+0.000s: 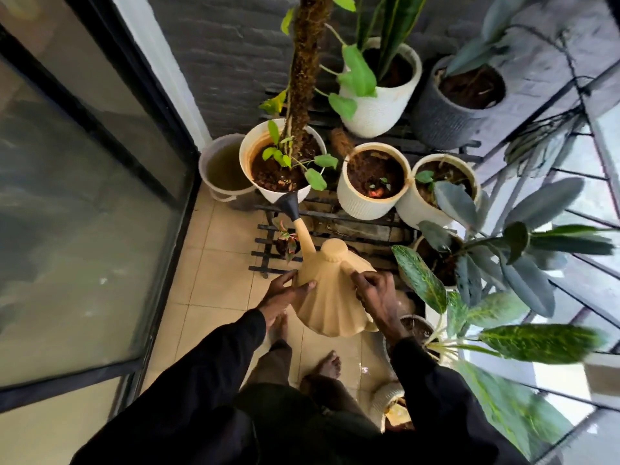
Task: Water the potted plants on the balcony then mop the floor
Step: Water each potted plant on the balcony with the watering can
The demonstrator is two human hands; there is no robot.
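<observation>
Beige watering can is nearing the white pot; left grip and right grip, clasping it, should be tilting slowly.

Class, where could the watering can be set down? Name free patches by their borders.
Bare tiles between the glass door and the plant stand. Crowded: the stand's pots and the leafy plants on the right.

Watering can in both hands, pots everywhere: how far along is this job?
In the watering stage. The left hand and right hand hold the watering can, its black nozzle at the rim of the white pot with the mossy pole: watering is under way. Whether other pots are done I cannot tell. Mopping the tiled floor is still left; no mop is in view.
</observation>
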